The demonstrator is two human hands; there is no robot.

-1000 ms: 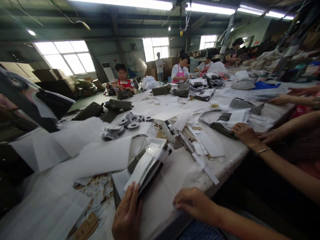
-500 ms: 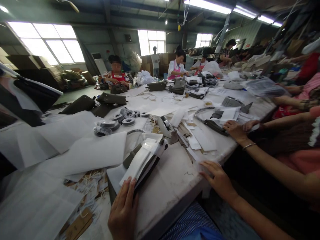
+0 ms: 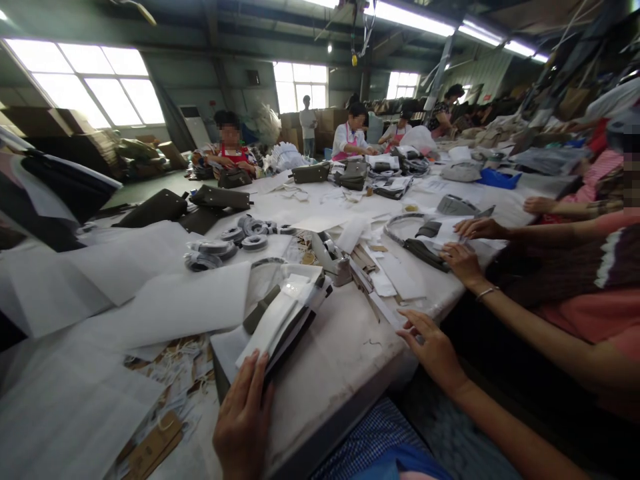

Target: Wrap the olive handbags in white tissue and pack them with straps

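My left hand (image 3: pixel 244 417) lies with its fingers stretched flat over the near end of a white foam strip (image 3: pixel 273 320). That strip covers a dark olive bag (image 3: pixel 261 311), which rests tilted on the table with white wrapping around it. My right hand (image 3: pixel 434 352) is at the table's edge, thumb and fingers curled toward each other around something small and pale that I cannot make out. Just beyond its fingertips lies a white paper strip (image 3: pixel 389 313). A grey tape dispenser (image 3: pixel 340 268) stands beyond the bag.
Wrapped rolls (image 3: pixel 255 242) and white sheets (image 3: pixel 200 300) lie left of the bag, with cardboard tags (image 3: pixel 155 443) nearer me. On the right a co-worker's hands (image 3: pixel 463 263) work at another olive bag (image 3: pixel 425 253). Other people sit around the long table (image 3: pixel 345 340).
My right hand's fingers have curled in more, and the clear piece by them shows less. My left hand stays on the foam strip. The co-worker's far hand has moved onto the other bag.
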